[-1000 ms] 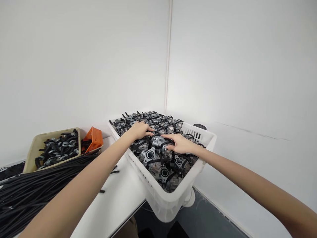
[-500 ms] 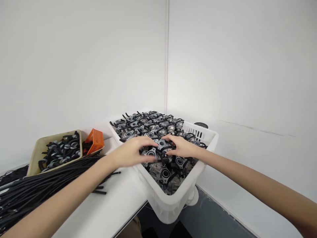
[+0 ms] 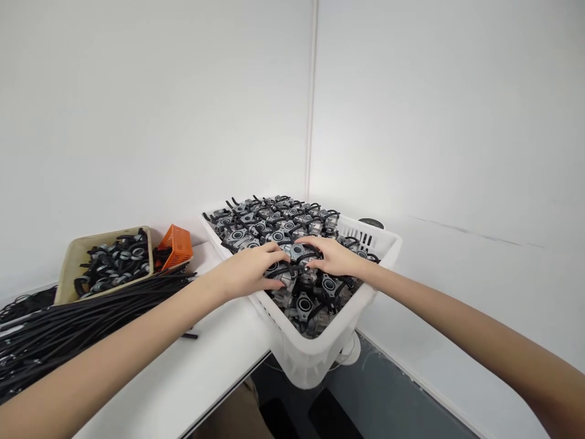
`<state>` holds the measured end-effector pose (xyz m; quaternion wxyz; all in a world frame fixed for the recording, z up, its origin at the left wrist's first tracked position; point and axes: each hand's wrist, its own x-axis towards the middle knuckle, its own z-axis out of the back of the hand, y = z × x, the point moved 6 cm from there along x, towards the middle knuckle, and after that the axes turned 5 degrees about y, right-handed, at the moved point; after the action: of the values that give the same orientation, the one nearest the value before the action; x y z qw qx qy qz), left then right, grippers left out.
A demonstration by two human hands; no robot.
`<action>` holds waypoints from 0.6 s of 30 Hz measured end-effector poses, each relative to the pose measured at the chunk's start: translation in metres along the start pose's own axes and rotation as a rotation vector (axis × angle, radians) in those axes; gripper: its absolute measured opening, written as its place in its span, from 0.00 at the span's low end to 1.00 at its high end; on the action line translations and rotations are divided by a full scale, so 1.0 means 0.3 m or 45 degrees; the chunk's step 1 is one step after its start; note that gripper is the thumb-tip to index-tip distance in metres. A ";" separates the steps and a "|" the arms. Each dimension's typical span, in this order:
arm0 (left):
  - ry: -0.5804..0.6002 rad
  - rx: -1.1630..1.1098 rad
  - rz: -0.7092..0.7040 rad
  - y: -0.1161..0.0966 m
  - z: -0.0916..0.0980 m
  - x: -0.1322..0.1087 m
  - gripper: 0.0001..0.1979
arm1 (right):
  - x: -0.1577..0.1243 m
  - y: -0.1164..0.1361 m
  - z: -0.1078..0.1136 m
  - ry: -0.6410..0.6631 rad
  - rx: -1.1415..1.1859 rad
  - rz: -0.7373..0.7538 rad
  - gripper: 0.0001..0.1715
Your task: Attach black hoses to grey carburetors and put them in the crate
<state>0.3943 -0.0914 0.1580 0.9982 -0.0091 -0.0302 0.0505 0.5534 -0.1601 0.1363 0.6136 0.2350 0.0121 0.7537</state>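
A white plastic basket point(image 3: 307, 346) is filled with metal parts that carry round ports and short black hoses. My left hand point(image 3: 256, 268) reaches over its left side, thumb and fingers curved around a metal part point(image 3: 283, 277) with a black hose. Beside it, my right hand point(image 3: 331, 257) has thumb and fingers around another metal part point(image 3: 298, 251) near the middle. Nearer to me, two more metal parts lie in the basket, one with a dark round port point(image 3: 304, 305). The undersides of the held parts are hidden among the others.
On the white table point(image 3: 201, 360) at left stand a beige bin point(image 3: 68, 274) of black hoses with metal rings and an orange basket point(image 3: 180, 247). Long black tubes point(image 3: 91, 323) lie in front of them. White walls meet behind the basket, which overhangs the table's edge.
My left hand's fingers have closed in on a metal part. My right hand stays around its part. The view has shifted slightly, so the basket appears higher.
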 end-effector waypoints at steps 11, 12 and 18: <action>-0.082 0.010 -0.034 0.069 -0.038 0.049 0.23 | 0.005 -0.031 0.010 -0.071 0.016 -0.011 0.30; -0.099 0.018 -0.045 0.071 -0.040 0.053 0.23 | 0.005 -0.034 0.011 -0.077 0.013 -0.017 0.30; -0.163 0.081 -0.092 0.070 -0.047 0.069 0.27 | 0.009 -0.048 0.013 -0.090 -0.007 -0.068 0.28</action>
<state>0.4135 -0.0687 0.1447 0.9952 0.0270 -0.0926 0.0158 0.5678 -0.1551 0.1361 0.6341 0.2596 -0.0056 0.7284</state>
